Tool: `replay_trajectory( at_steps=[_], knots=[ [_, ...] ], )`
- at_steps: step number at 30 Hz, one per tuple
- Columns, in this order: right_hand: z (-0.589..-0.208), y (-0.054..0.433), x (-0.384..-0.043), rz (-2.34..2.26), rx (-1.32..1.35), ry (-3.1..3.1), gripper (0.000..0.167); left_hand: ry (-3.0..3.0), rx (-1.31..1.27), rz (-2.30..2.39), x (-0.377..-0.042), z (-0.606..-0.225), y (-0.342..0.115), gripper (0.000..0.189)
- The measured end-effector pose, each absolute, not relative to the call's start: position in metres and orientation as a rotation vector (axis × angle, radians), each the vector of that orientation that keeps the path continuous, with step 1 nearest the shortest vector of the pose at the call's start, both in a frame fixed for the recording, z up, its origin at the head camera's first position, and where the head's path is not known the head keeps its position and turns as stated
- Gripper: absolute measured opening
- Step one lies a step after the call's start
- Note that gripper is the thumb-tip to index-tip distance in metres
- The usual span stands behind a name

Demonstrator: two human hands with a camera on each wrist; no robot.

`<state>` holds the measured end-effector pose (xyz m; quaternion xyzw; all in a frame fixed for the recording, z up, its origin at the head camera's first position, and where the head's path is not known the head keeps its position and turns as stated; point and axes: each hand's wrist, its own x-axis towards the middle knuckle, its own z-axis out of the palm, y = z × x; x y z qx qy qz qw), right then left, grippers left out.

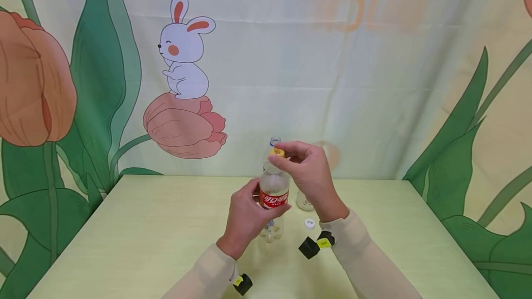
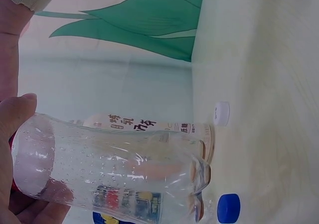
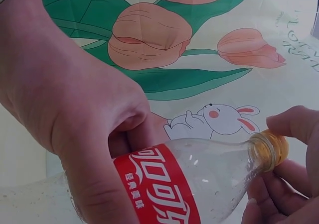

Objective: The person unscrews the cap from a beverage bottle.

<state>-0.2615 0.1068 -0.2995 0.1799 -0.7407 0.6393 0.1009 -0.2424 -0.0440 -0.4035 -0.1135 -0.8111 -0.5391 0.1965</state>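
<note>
My left hand (image 1: 245,213) grips a clear plastic bottle (image 1: 275,181) around its red label (image 2: 13,149), thumb on the near side. With thumb and fingers, my right hand (image 1: 312,174) pinches the yellow cap (image 1: 277,152) at the bottle's mouth. In the right wrist view the cap (image 3: 279,149) sits at the end of the threaded neck, and the bottle appears to hold no drink, only droplets on its wall. Its lower half (image 2: 119,159) shows below the left hand in the left wrist view.
Behind the held bottle stands another bottle, its uncapped mouth (image 1: 275,140) showing. A bottle with brown lettering (image 2: 124,122) stands to the right, partly hidden by my right hand. A white cap (image 1: 309,224) and a blue cap (image 2: 229,208) lie on the table (image 1: 166,234).
</note>
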Motion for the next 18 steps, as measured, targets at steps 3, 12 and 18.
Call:
replay_trajectory(
  at_steps=[3,12,18],
  knots=[
    [-0.3003,0.1063,-0.2620,1.936,0.564,-2.180,0.029,-2.265,-0.322,-1.501,-0.2429,-0.4042,-0.0444,0.066],
    [-0.2995,0.1059,-0.2613,1.918,0.637,-2.256,0.034,-2.276,-0.319,-1.499,-0.2432,-0.4034,-0.0453,0.067],
    [-0.2960,0.1058,-0.2577,1.730,0.450,-2.259,0.043,-2.283,-0.314,-1.517,-0.2425,-0.4031,-0.0448,0.067]
  ],
)
